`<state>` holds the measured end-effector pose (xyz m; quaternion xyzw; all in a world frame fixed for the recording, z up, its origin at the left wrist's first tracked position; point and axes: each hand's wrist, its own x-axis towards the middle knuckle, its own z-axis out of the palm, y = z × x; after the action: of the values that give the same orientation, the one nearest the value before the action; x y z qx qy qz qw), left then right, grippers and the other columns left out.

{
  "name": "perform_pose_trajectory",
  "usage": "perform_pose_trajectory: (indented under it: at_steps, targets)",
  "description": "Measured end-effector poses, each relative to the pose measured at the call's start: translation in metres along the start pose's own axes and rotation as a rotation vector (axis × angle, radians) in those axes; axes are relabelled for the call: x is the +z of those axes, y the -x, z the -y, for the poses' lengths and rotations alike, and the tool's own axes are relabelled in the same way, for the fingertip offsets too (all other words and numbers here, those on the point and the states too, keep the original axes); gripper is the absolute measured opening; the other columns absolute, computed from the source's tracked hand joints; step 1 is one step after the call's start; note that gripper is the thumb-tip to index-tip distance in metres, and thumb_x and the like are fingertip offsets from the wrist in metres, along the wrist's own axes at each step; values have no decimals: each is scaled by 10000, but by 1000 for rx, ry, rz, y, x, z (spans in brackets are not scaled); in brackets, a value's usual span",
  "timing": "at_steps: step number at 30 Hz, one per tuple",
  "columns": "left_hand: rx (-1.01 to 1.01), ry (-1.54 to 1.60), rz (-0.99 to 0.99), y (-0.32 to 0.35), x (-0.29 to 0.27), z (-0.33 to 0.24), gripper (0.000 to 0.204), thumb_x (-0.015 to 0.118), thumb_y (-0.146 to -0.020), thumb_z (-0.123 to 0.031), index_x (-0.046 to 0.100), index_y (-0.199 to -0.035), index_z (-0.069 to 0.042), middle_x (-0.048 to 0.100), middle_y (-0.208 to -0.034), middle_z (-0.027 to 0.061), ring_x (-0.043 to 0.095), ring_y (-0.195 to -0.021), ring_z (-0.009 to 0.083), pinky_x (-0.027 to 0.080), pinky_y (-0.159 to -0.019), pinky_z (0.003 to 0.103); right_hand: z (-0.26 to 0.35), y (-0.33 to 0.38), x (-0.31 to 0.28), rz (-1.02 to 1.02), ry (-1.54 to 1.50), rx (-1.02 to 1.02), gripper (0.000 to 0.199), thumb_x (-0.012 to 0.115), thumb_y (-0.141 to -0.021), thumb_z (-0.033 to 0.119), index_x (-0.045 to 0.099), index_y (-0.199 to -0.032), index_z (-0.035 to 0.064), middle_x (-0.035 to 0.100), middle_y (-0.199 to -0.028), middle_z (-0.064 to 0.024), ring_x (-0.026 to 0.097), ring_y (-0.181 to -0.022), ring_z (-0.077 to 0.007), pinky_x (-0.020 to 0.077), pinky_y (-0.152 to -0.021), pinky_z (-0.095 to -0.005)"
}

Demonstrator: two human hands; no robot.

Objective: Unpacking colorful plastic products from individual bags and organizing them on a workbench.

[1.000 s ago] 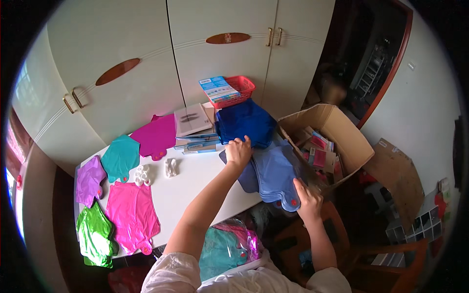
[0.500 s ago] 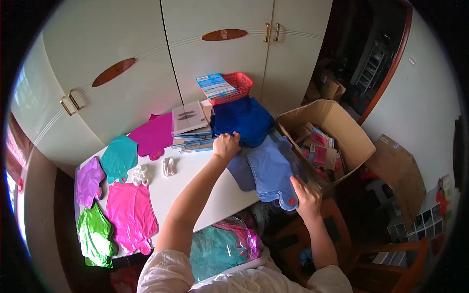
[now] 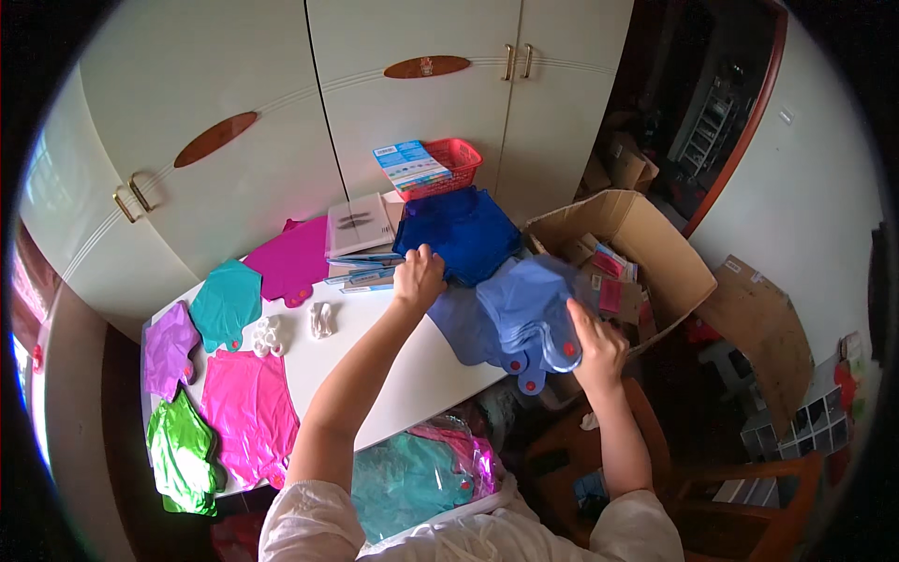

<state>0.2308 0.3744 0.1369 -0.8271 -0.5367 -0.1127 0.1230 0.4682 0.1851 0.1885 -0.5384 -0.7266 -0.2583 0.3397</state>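
the right-hand edge of a pale blue stack (image 3: 524, 295) is gripped by the right hand (image 3: 599, 345), with the thumb and index finger set near a rounded tab that bears a red dot. the stack is held tilted and bunched between the two hands, just left of the right hand and to the right of the left hand (image 3: 419, 278), above further pale blue sheets (image 3: 461, 323) that are spread flat at the table's near edge. the left hand's fingers are curled at the near left edge of a dark blue pile (image 3: 459, 234); whether anything is pinched there cannot be told, as the fingertips are hidden. beyond the hands, the dark blue pile is flanked on its left by a stack of flat packs (image 3: 360, 227), and behind it a red basket (image 3: 459, 167) is partly covered by a blue printed packet (image 3: 410, 165). to the right, an open cardboard box (image 3: 667, 245) is filled with small packages. farther left on the white table (image 3: 351, 328), two white bundles (image 3: 321, 320) are set side by side, and around them are laid a magenta piece (image 3: 290, 262), a teal piece (image 3: 228, 302), a purple piece (image 3: 170, 348), a pink piece (image 3: 248, 403) and a shiny green piece (image 3: 181, 450). below the near edge, teal and magenta pieces are seen inside a clear bag (image 3: 412, 482).
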Motion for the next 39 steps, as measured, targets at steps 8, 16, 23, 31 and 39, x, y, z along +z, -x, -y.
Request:
perform_pose_trajectory:
  at_steps: [8,16,23,31,39]
  targets:
    - [86,1,-207,10,-1,0,313,685,-679,-276,590,-882,-58,512,-896,79,531,-869,250,510,-642,379,16,-29,7,-73,131,-15,368,543,-795,6,551,-1160,54,657,-979,-124,666,-731,-245,547,-587,-314]
    - [-237,969,424,43,-18,2,358,455,-898,-323,560,-945,17,613,-760,152,629,-613,229,517,-524,330,49,45,66,127,227,-147,295,561,-763,91,594,-1055,60,631,-987,-168,652,-793,-283,551,-587,-317]
    - [-338,1128,528,75,-36,-6,440,593,-807,-332,566,-971,75,622,-711,146,597,-569,192,490,-534,290,60,38,66,210,269,-173,346,547,-742,115,585,-1086,103,618,-1011,-124,630,-820,-255,521,-604,-315]
    - [-258,972,558,71,-24,6,310,611,-763,-265,610,-809,42,570,-632,97,550,-559,181,435,-499,314,77,30,60,388,191,-132,469,657,-647,216,576,-1095,101,594,-1002,-100,553,-769,-205,491,-608,-314]
    - [-22,420,460,63,-21,20,361,586,-749,-306,627,-919,10,629,-883,219,609,-848,364,479,-768,421,52,18,35,591,-187,-77,765,721,-616,495,488,-1241,120,451,-1246,-140,443,-1121,-305,371,-925,-455]
